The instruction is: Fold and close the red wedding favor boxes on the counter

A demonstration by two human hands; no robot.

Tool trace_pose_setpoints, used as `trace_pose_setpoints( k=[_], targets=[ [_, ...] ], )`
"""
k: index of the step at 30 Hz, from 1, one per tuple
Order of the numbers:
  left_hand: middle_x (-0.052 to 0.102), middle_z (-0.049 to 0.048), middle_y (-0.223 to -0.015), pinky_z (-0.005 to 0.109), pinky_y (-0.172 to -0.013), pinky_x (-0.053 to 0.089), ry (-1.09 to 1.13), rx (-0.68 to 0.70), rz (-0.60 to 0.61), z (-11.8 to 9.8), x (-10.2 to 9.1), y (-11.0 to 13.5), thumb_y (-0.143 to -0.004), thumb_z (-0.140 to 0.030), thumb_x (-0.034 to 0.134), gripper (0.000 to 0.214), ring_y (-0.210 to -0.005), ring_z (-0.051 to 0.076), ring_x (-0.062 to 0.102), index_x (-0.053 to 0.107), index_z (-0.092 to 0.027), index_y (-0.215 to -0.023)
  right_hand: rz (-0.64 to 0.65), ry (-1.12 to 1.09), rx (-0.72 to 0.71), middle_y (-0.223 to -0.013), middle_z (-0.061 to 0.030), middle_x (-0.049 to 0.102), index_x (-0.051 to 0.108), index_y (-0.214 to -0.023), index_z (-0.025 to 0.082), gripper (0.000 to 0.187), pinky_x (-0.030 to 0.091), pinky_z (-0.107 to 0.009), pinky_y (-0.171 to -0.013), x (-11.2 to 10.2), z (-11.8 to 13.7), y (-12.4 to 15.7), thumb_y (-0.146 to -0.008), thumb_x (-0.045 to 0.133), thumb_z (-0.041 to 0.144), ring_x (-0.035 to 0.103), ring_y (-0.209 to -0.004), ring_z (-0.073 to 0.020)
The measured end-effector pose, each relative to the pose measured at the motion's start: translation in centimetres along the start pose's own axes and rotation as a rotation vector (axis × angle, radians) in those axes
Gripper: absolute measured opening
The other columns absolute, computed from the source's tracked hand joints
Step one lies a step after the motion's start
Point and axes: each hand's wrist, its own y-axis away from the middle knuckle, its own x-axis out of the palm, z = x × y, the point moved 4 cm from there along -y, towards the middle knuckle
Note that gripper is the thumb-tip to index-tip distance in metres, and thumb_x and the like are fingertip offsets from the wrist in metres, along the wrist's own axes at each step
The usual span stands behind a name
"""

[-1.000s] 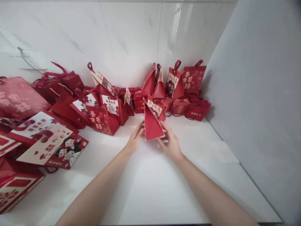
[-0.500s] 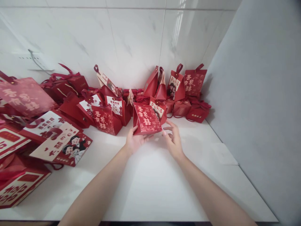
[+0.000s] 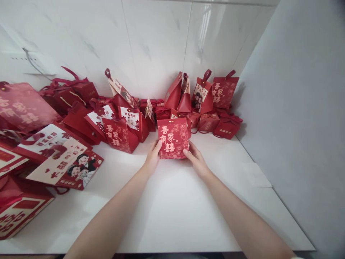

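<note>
Between my two hands is a red gift box [image 3: 173, 138] with white Chinese characters and a pale floral print, its front facing me. My left hand [image 3: 153, 154] grips its left edge, thumb in front. On the right edge, my right hand [image 3: 196, 157] closes with its thumb on the lower front corner; the other fingers are partly hidden behind the box. Just behind it, a similar gift box with a cream label [image 3: 174, 115] is mostly covered. To the left stands a matching red floral gift box [image 3: 118, 135].
Red gift boxes crowd the left side, among them a box with a cartoon couple [image 3: 82, 169] and a larger box [image 3: 21, 208] at the front left. More boxes [image 3: 228, 126] line the tiled wall [image 3: 156, 39]. A grey panel [image 3: 296, 108] bounds the white table [image 3: 172, 216] at right.
The held gift box has turned from tilted to squarely facing me and shifted slightly right. My right hand, beside it earlier, now grips its right edge.
</note>
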Motion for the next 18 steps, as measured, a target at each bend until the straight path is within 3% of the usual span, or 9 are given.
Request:
trace_pose_setpoints(
  k=[5, 13, 16, 18],
  targets=[
    [0.066, 0.0084, -0.130, 0.043, -0.109, 0.045, -0.018, 0.022, 0.005, 0.3, 0.1, -0.1, -0.087, -0.049, 0.068, 0.046, -0.123, 0.027, 0.060, 0.062, -0.020, -0.122, 0.002, -0.039, 0.005, -0.140, -0.0040, 0.056, 0.051, -0.141, 0.033, 0.062, 0.062, -0.030, -0.070, -0.1, -0.4, -0.2, -0.084, 0.067, 0.052, 0.061, -0.113, -0.0248],
    [0.068, 0.0067, -0.125, 0.037, -0.099, 0.050, -0.071, 0.067, -0.076, 0.3, -0.5, -0.1, -0.081, -0.050, 0.073, 0.049, -0.115, 0.025, 0.064, 0.064, -0.020, -0.119, 0.014, -0.067, 0.045, -0.141, -0.0034, 0.055, 0.051, -0.137, 0.033, 0.058, 0.061, -0.030, -0.069, -0.2, -0.9, -0.4, -0.085, 0.067, 0.051, 0.062, -0.113, -0.0239],
    [0.070, 0.0052, -0.119, 0.032, -0.092, 0.053, -0.147, 0.129, -0.142, -0.1, -0.6, 0.1, -0.081, -0.051, 0.072, 0.045, -0.109, 0.023, 0.066, 0.066, -0.021, -0.114, 0.041, -0.046, 0.061, -0.143, -0.0033, 0.053, 0.049, -0.139, 0.034, 0.059, 0.060, -0.032, -0.074, -0.2, -1.1, -0.4, -0.085, 0.067, 0.050, 0.062, -0.112, -0.0234],
    [0.071, 0.0049, -0.115, 0.031, -0.086, 0.054, -0.194, 0.167, -0.182, -0.4, -0.7, 0.3, -0.081, -0.053, 0.072, 0.045, -0.102, 0.021, 0.068, 0.067, -0.021, -0.111, 0.069, -0.020, 0.029, -0.144, -0.0030, 0.053, 0.050, -0.138, 0.033, 0.057, 0.058, -0.034, -0.086, -0.1, -1.0, -0.4, -0.086, 0.067, 0.049, 0.061, -0.116, -0.0230]
  ],
)
